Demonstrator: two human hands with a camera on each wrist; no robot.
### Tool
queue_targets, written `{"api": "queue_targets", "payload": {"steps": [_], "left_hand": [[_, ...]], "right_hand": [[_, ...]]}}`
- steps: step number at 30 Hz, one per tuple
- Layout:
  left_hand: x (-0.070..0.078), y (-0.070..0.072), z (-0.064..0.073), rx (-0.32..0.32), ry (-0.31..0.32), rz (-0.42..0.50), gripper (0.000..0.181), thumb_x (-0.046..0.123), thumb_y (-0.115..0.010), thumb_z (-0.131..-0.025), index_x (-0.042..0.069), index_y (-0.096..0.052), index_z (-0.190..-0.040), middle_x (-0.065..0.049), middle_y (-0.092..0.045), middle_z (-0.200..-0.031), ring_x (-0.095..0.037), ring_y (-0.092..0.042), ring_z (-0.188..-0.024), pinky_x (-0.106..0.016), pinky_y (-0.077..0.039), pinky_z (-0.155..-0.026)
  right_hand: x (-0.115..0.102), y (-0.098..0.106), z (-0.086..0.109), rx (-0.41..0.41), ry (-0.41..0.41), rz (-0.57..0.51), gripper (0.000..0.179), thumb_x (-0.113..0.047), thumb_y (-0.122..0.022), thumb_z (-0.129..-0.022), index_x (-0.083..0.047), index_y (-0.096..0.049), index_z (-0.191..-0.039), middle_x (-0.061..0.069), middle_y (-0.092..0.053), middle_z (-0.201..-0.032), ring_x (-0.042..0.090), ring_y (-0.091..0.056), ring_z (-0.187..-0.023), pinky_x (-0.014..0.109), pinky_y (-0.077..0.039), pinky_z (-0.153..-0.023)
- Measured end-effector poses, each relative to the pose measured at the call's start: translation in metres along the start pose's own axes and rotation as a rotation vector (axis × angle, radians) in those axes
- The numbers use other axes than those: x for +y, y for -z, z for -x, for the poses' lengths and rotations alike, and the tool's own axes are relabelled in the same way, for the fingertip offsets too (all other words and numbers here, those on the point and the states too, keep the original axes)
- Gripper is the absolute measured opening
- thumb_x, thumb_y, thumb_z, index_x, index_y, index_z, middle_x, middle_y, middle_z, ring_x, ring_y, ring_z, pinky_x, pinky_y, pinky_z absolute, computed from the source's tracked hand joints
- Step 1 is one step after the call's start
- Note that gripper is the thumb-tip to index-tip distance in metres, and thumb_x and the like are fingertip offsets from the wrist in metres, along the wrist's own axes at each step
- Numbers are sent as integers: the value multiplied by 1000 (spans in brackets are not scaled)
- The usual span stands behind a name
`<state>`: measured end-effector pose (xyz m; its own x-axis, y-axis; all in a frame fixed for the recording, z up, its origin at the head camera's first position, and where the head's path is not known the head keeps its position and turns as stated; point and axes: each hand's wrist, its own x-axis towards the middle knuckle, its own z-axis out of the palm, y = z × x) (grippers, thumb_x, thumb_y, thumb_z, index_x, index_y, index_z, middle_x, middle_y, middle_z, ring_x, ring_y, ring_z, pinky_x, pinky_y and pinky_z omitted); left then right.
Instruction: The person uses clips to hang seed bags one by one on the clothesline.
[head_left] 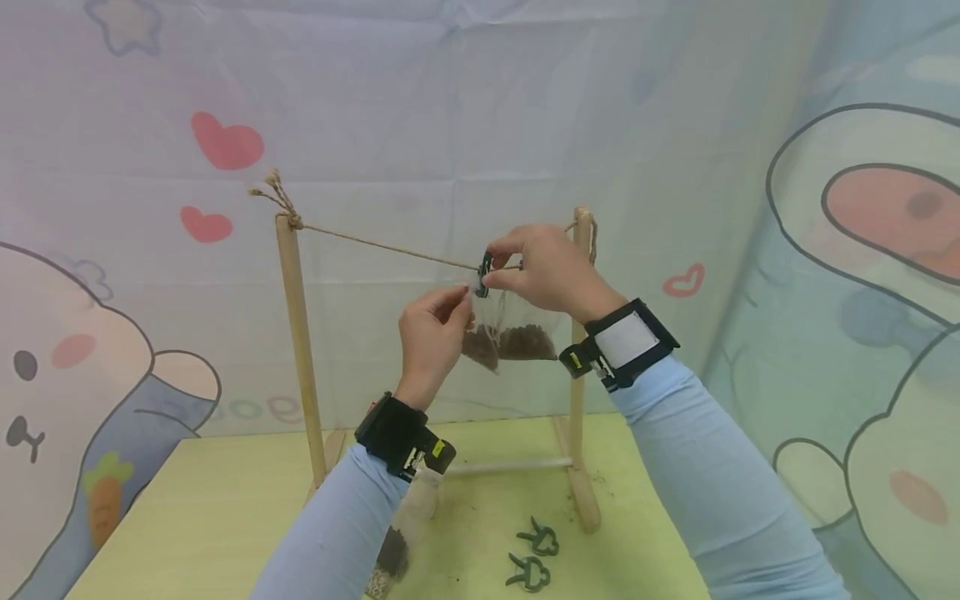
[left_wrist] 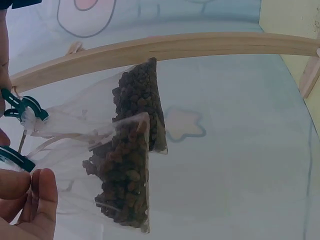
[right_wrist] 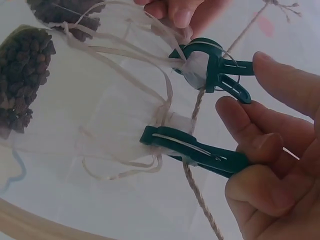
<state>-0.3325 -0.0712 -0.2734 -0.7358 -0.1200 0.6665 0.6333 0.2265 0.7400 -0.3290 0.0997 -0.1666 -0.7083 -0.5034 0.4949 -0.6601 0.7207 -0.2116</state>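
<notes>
Rope [head_left: 382, 246] bears two bags [left_wrist: 126, 182]; our right hand [head_left: 551, 271] pinches a green clip [right_wrist: 196, 151], our left hand [head_left: 432, 333] (just beside it) one bag.

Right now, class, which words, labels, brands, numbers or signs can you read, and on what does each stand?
None can be read.
Faint letters on the backdrop: too blurred to read.
Yellow patches on the wrist units: too small to tell whether they bear text.

Left hand [left_wrist: 30, 206]: cut by left wrist view's left edge. Table bag [head_left: 393, 552], near left: partly behind left sleeve [head_left: 333, 533], contents unclear.
</notes>
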Motion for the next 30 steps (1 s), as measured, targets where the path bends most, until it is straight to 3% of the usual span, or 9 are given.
{"api": "queue_targets", "payload": {"steps": [4, 7, 12, 15, 19, 24, 30], "left_hand": [[-1, 4, 1, -74, 13, -37, 28, 2, -65, -100, -7, -70, -126, -22, -72, -106, -35, -71, -89, -27, -57, -74], [-1, 10, 3, -139, 41, -62, 35, 4, -64, -100, -5, -65, -134, -21, -70, -116, -35, -71, -98, -38, -59, -82], [1, 25, 14, -222, 60, -119, 46, 11, -62, -103, -1, -55, -146, -20, -65, -133, -33, -67, -113, -44, -56, -95], [3, 36, 25, -238, -1, -184, 48, 12, -63, -103, -1, -53, -148, -20, -62, -137, -34, -66, -113, -45, -56, -95], [0, 49, 42, -228, -154, -292, 46, 10, -64, -102, -5, -54, -145, -21, -62, -134, -35, -66, -107, -47, -58, -86], [-5, 60, 65, -200, -283, -406, 45, 10, -66, -102, -7, -56, -142, -24, -60, -133, -36, -64, -105, -47, -58, -80], [-21, 64, 99, -134, -350, -554, 47, 13, -68, -101, -6, -56, -143, -25, -59, -134, -40, -58, -122, -51, -54, -94]], "right_hand": [[3, 0, 3, 14, 35, 8, 35, -18, -75, -96, 3, -72, -125, 18, -74, -112, 35, -67, -107, 47, -54, -91], [4, 0, 8, 46, 60, -25, 41, -17, -75, -96, 4, -69, -130, 19, -73, -114, 33, -67, -93, 44, -54, -83], [10, -6, 33, 243, 151, -127, 39, -13, -75, -96, 1, -69, -132, 14, -72, -117, 22, -62, -74, 34, -50, -68], [18, -16, 54, 378, 215, -160, 34, -8, -75, -94, 2, -72, -126, 14, -73, -114, 19, -64, -73, 31, -53, -62], [33, -37, 82, 470, 252, -185, 34, -2, -76, -91, 4, -72, -124, 17, -72, -111, 17, -64, -74, 24, -53, -60], [52, -69, 113, 531, 228, -182, 35, 2, -75, -87, 5, -73, -122, 19, -71, -108, 16, -62, -75, 14, -50, -60], [72, -112, 144, 560, 131, -188, 32, 4, -75, -87, 5, -74, -119, 16, -71, -107, 14, -63, -73, 14, -49, -57]]}}
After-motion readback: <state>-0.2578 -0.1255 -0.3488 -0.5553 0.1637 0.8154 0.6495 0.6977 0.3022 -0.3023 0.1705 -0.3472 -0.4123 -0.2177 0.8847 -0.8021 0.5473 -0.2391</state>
